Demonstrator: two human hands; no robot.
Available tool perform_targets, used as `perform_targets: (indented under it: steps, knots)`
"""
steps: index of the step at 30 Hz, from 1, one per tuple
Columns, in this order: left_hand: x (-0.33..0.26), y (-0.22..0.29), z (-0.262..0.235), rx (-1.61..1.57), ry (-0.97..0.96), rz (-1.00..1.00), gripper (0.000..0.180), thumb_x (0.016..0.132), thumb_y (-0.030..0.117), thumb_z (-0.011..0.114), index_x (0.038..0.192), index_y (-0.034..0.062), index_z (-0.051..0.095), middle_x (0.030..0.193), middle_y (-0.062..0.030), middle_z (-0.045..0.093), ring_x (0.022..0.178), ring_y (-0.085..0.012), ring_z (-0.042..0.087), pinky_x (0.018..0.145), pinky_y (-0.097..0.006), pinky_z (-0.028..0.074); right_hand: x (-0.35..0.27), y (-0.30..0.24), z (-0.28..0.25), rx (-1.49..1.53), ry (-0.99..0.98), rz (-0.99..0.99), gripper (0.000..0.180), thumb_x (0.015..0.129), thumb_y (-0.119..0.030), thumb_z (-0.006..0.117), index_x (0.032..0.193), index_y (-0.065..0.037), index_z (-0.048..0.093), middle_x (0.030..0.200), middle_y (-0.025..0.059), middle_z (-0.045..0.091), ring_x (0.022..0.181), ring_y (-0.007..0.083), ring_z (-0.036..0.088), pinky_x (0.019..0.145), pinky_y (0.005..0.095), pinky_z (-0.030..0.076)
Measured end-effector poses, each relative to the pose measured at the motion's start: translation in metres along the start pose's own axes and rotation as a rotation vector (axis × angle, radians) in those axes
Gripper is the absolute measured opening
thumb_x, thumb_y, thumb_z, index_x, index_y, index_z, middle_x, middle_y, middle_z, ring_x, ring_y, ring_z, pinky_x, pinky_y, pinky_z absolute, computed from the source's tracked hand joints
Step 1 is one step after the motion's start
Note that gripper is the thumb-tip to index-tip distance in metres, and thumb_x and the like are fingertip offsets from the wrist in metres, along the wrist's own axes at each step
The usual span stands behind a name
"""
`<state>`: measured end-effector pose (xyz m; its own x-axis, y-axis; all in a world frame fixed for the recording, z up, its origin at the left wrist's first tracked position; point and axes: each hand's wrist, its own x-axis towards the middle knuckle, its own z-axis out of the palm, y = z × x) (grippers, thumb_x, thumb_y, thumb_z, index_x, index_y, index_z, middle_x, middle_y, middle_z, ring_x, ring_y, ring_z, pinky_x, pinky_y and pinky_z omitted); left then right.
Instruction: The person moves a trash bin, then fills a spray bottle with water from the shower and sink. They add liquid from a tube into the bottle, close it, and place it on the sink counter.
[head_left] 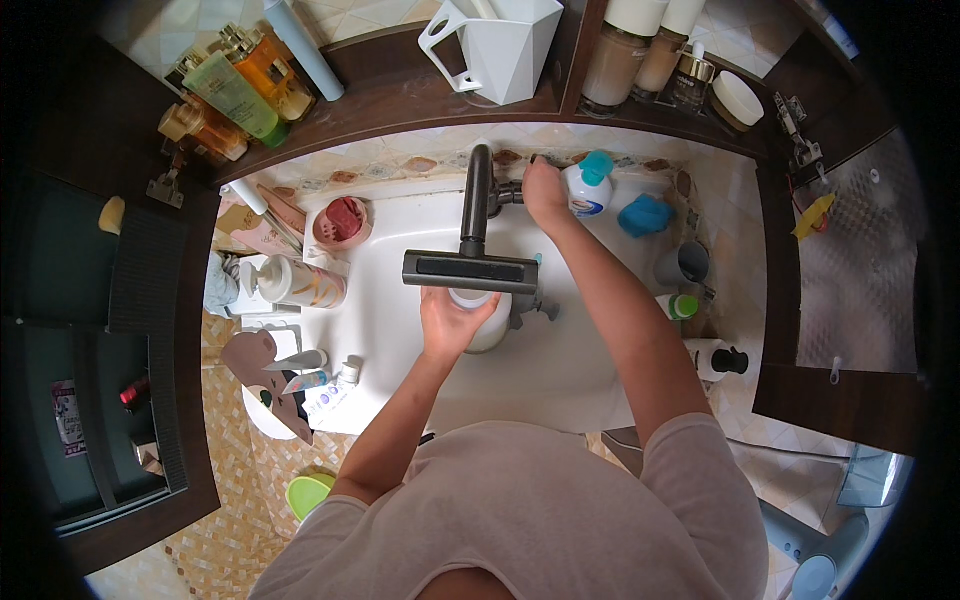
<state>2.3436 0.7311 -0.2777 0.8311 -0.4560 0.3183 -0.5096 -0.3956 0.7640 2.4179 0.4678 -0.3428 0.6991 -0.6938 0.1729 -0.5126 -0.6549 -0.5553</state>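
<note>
The left hand (452,322) is wrapped around a white cup (487,318) and holds it over the white sink (560,370), directly under the wide dark spout head of the faucet (470,268); the fingers are curled closed on the cup's side, and the cup's rim is hidden by the spout, so how full it is cannot be told. The right hand (545,190) reaches to the back of the basin and is closed on the faucet handle (508,190) beside the upright neck. The main risk I see is a splash or overflow: with the spout covering the cup, the person cannot easily watch the level, and a hard turn of the handle could send water over the rim and onto the left hand. A wet, 1-handed hold could also let the cup slip into the basin. The right forearm crosses close to a white bottle with a teal cap (588,187) and a blue sponge (645,214) at the back edge, so drawing the arm back carelessly could knock the bottle into the sink. On the left rim, a pump dispenser (290,282) and a pink soap dish (341,221) stand well apart from both hands and seem safe, as do the 2 small tubes (315,372) near the front corner.
</note>
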Motion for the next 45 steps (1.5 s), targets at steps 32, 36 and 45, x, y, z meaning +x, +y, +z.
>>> perform_targets:
  steps: [32,36,45]
  knots:
    - [-0.001,-0.004,0.002,0.032,-0.024,0.034,0.058,0.066,0.023,0.085,0.113,0.0001,0.06,0.107,-0.018,0.065,0.101,-0.0349,0.061,0.09,-0.042,0.047,0.003,0.004,0.003,-0.028,0.018,-0.029,0.025,0.093,-0.022,0.055,0.086,0.001,0.062,0.083,0.0239,0.067,0.082,0.0419,0.065,0.072,0.0513,0.052]
    - [-0.001,-0.002,0.0,0.022,-0.028,0.027,0.059,0.066,0.024,0.085,0.113,0.0003,0.06,0.107,-0.0183,0.065,0.101,-0.035,0.061,0.091,-0.042,0.047,0.003,0.002,0.001,-0.036,-0.009,-0.033,0.025,0.093,-0.022,0.054,0.088,0.001,0.062,0.085,0.0243,0.067,0.083,0.0418,0.065,0.073,0.051,0.052]
    - [0.0,-0.003,0.001,0.023,-0.018,0.026,0.057,0.066,0.024,0.085,0.111,0.0005,0.061,0.105,-0.0182,0.065,0.1,-0.0349,0.062,0.089,-0.042,0.048,0.0,-0.003,-0.007,-0.063,-0.011,-0.053,0.018,0.089,-0.007,0.046,0.089,0.002,0.062,0.085,0.0246,0.068,0.083,0.0388,0.069,0.073,0.0472,0.056]
